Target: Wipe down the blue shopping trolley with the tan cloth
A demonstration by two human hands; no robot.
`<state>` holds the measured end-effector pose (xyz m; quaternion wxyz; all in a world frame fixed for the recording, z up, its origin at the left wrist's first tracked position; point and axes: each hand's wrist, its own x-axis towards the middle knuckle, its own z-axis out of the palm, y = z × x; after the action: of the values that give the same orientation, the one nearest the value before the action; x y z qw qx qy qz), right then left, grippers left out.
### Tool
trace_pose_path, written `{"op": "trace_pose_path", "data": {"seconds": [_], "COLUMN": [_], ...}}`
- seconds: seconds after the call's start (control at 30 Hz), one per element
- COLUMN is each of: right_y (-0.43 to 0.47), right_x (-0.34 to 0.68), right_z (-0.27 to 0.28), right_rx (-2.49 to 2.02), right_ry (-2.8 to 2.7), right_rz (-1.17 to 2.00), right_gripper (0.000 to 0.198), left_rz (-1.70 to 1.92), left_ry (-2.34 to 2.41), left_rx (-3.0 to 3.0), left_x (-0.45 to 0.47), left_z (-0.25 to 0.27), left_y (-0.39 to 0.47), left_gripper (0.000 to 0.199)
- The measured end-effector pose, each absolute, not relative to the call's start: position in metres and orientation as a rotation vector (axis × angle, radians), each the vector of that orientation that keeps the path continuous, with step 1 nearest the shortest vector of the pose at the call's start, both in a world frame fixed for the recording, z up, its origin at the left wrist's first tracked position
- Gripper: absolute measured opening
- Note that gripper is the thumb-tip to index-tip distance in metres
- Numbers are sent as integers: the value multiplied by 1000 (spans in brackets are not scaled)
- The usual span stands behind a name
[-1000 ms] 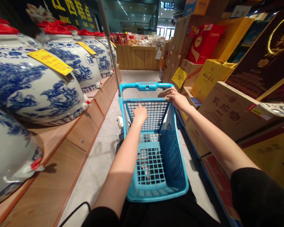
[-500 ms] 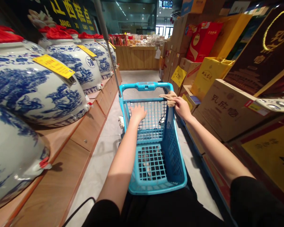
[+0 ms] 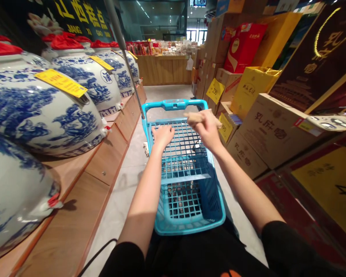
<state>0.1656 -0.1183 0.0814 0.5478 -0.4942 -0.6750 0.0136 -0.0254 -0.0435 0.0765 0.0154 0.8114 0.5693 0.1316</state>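
Note:
A blue plastic shopping cart (image 3: 190, 230) stands right in front of me. Its mesh flap (image 3: 187, 154) slants toward me, the pale lower edge above the basket floor. My left hand (image 3: 163, 135) is at the flap's upper left, fingers bent over the mesh and their tips hidden. My right hand (image 3: 210, 132) grips a crumpled beige cloth (image 3: 197, 117) above the flap's upper right. That hand is slightly blurred, and I cannot tell whether the cloth touches the cart. Beyond both hands runs the cart's handle (image 3: 174, 104).
Large blue-and-white jars (image 3: 72, 119) with red covers line a wooden ledge (image 3: 96, 161) on my left. Cartons (image 3: 276, 130) and a yellow gift bag (image 3: 253, 86) are stacked close on the right. A grey pole (image 3: 129, 69) rises at the cart's left. Ahead stands a wooden counter (image 3: 164, 71) with goods.
The mesh flap has swung toward me, its lower edge now raised. My right hand and the cloth have left the cart's right rim and moved inward. My left hand's fingers are more bent.

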Motion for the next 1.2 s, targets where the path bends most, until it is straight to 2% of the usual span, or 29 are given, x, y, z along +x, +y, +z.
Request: {"op": "trace_pose_path", "data": {"seconds": [0.07, 0.17, 0.43, 0.6, 0.8, 0.97, 1.2], "right_y": [-115, -104, -76, -77, -72, -68, -77], "right_x": [129, 103, 117, 102, 134, 132, 133], "right_z": [65, 48, 47, 33, 26, 19, 36], "right_rx": [-1418, -1750, -2092, -1903, -1972, -1674, -1874], "right_ry": [-1861, -1997, -1547, -1827, -1594, -1932, -1644], "right_rz": [35, 5, -177, -198, -193, -87, -173], "right_gripper": [26, 35, 56, 63, 57, 62, 53], "left_rz": [413, 443, 512, 513, 518, 511, 529], "left_ry": [1777, 1796, 1764, 1745, 1649, 1647, 1620], "left_rx": [2533, 2514, 2530, 2556, 2575, 2596, 2590], "left_x": [-26, -27, -28, -31, -36, -38, -38], "left_z": [73, 71, 68, 65, 64, 64, 62], "left_y": [-44, -43, -39, -36, -39, -38, -36], "left_gripper": [41, 43, 44, 41, 41, 40, 40]}}
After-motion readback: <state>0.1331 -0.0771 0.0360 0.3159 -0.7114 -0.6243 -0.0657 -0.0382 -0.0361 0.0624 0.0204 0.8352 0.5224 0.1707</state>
